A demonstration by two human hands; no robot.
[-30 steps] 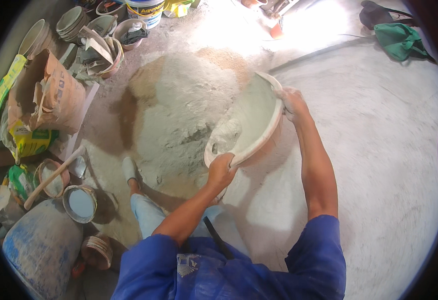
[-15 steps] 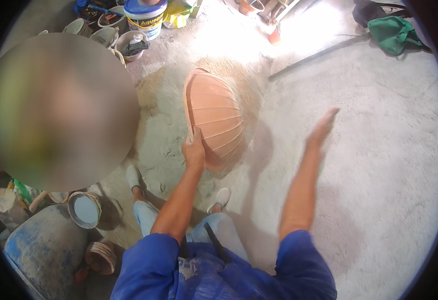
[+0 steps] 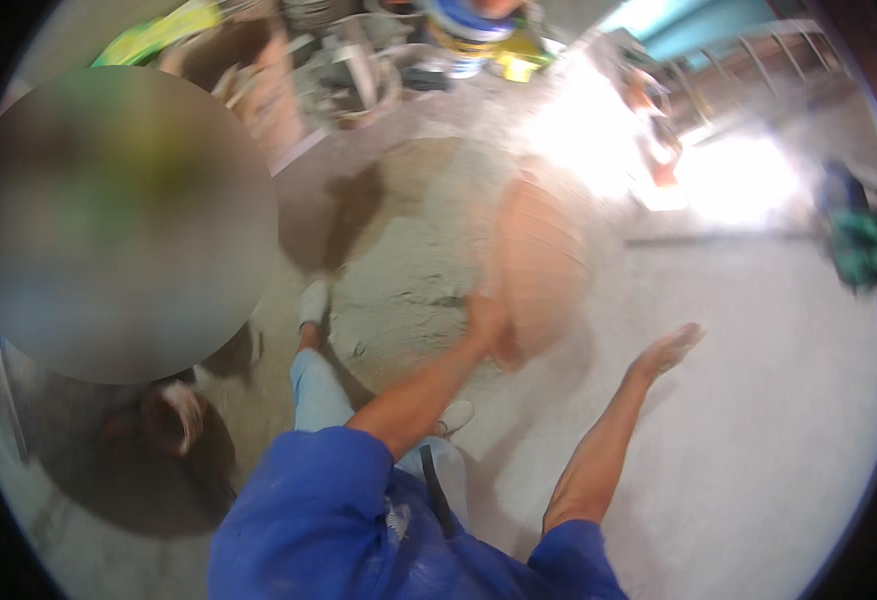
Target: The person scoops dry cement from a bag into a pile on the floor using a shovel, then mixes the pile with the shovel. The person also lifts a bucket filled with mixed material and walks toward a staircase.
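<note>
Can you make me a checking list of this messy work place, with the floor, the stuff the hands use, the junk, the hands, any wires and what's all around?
Surface: grey concrete floor, dusty, bright glare at the top right.
Job's things: orange pan, motion-blurred, its ribbed underside showing, above the grey powder heap.
Clutter: buckets and tubs at the top, a round container at the lower left, a green item at the right.
Hands: left hand grips the pan's lower rim; right hand open, empty, apart from the pan.
Cables: nothing seen.
Surroundings: ladder at the top right; a large blurred patch hides the left side.
</note>
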